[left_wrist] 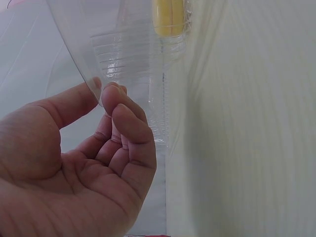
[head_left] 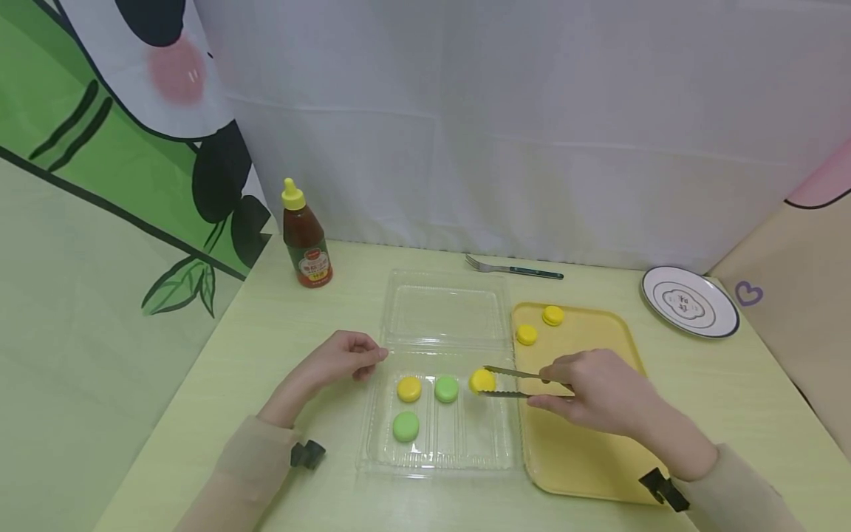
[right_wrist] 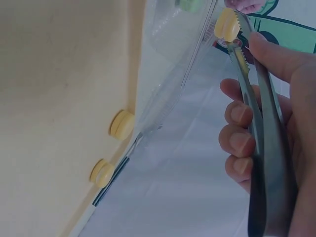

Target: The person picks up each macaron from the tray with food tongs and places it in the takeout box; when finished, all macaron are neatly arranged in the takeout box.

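My right hand [head_left: 601, 391] grips metal tongs [right_wrist: 266, 143] with serrated tips. A yellow macaron [right_wrist: 227, 24] is pinched between those tips, over the right part of the clear plastic container [head_left: 425, 467]. With thumb and fingertips my left hand [head_left: 339, 358] pinches the container's left edge, near the fold of its opened lid [head_left: 445, 310]. Inside the container sit an orange-yellow macaron [head_left: 408, 389], a green macaron [head_left: 447, 389] beside it, and another green macaron [head_left: 405, 426] nearer me. Two yellow macarons [head_left: 552, 315] lie at the far end of the yellow tray [head_left: 565, 465].
The tray stands right against the container's right side. Behind them lies a fork [head_left: 515, 270] with a dark green handle. A sauce bottle [head_left: 307, 240] with a yellow cap stands at the back left, and a white plate [head_left: 691, 301] is at the back right. Fabric hangs behind the table.
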Motion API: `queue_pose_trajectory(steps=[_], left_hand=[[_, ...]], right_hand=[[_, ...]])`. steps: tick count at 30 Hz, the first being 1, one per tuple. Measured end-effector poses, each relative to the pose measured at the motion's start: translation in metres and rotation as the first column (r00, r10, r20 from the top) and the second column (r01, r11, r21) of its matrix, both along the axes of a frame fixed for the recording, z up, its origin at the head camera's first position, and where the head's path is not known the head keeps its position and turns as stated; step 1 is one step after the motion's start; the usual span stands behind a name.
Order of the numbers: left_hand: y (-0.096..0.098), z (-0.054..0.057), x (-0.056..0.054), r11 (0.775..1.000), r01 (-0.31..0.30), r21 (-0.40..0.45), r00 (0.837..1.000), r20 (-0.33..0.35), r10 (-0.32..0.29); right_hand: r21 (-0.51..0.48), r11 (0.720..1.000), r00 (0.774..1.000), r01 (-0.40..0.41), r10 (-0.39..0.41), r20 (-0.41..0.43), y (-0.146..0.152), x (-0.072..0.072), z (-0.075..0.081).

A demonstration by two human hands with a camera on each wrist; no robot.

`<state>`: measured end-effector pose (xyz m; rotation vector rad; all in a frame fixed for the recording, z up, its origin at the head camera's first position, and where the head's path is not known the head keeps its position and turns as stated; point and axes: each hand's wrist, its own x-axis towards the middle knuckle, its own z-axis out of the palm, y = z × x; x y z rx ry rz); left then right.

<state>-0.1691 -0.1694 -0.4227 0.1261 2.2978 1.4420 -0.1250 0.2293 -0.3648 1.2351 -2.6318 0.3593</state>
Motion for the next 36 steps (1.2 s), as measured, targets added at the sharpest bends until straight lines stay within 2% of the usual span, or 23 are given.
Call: queue_pose_trajectory(steps=[10, 25, 36], left_hand=[[0.0, 0.0, 0.0, 1.0, -0.007, -0.002, 1.0, 0.0, 0.007], [0.001, 0.001, 0.001, 1.0, -0.008, -0.007, 1.0, -0.002, 0.008], [0.001, 0.0, 0.001, 1.0, -0.01, -0.008, 1.0, -0.008, 0.01]], right_hand=[[0.03, 1.0, 0.998, 0.009, -0.011, 0.055, -0.011, 0.004, -0.007], [0.065, 0.996, 0.991, -0.057, 0.049, 0.123, -0.028, 0.008, -0.02], [0.1, 0.993, 0.988, -0.065, 0.05, 0.145, -0.039, 0.011, -0.022]])
